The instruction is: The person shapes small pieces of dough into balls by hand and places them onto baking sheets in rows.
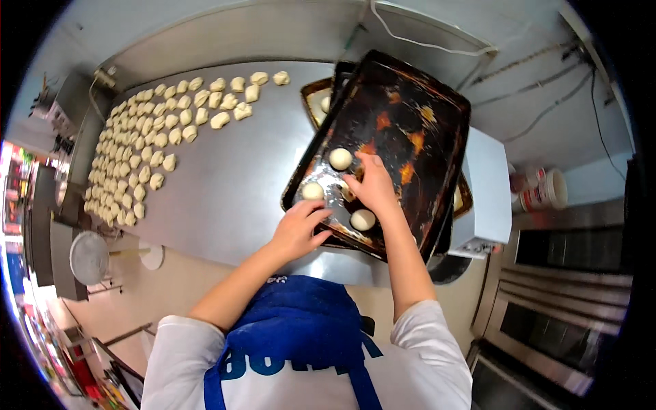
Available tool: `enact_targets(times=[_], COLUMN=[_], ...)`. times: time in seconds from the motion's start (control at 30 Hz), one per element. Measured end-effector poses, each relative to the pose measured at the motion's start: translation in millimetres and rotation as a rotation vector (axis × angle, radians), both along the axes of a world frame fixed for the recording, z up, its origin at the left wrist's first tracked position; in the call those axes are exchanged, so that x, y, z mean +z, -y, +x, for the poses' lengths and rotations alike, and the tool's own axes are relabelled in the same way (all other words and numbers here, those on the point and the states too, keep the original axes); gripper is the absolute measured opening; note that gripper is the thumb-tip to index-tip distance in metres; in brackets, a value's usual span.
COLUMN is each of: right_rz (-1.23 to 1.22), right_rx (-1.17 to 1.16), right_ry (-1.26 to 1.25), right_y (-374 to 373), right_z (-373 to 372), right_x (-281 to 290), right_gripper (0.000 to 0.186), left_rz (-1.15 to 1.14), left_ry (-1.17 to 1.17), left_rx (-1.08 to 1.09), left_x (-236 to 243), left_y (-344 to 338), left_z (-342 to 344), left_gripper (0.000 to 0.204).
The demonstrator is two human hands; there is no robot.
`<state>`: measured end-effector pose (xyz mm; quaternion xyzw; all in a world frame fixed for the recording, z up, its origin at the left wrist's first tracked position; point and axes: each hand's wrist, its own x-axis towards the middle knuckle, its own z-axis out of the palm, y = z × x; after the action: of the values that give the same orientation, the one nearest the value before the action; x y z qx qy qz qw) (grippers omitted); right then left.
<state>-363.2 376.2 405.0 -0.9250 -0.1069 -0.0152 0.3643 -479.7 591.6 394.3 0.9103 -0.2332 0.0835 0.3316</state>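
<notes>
A dark, stained baking tray lies tilted across a stack of trays in front of me. Smooth round dough balls rest on its nearer left part: one dough ball is just left of my right fingertips, another dough ball lies by my left fingers, and a third dough ball sits beside my right wrist. My left hand is at the tray's near left edge, fingers apart, next to its ball. Over the tray, my right hand has thumb and fingers spread; a pale patch below its thumb is hard to make out.
Many rough dough pieces cover the left side of the metal table. Beneath the top tray, another tray holds pale dough. To the right stand a white box-like unit, a white bucket and steel ovens.
</notes>
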Motion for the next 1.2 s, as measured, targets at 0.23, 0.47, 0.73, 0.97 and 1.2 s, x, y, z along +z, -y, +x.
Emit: enact_targets(times=[0.23, 0.47, 0.73, 0.97, 1.2], right_rz=[-0.290, -0.409, 0.169, -0.649, -0.237], right_rx=[0.255, 0.379, -0.210, 0.042, 0.058], right_ry=[0.022, 0.077, 0.029, 0.426, 0.080], right_y=[-50.3, -54.6, -124.1, -134.8, -328.2], right_z=[58.2, 56.1, -35.2, -100.8, -206.2], right_x=[-13.6, -15.6, 64.3, -76.4, -34.5], right_gripper=[0.058, 0.092, 0.028, 0.034, 0.025], left_rz=[0.106, 0.200, 0.162, 0.085, 0.117], left_ry=[-0.072, -0.392, -0.344, -0.372, -0.416], left_rx=[0.614, 0.813, 0.659, 0.360, 0.305], left_x=[-12.4, -28.1, -64.9, -119.6, -134.8], left_y=[-148.9, -207.8, -319.8, -430.0, -512.1], left_z=[-132.7, -244.7, -216.6, -140.3, -71.3], left_gripper=[0.036, 0.035, 0.045, 0.060, 0.054])
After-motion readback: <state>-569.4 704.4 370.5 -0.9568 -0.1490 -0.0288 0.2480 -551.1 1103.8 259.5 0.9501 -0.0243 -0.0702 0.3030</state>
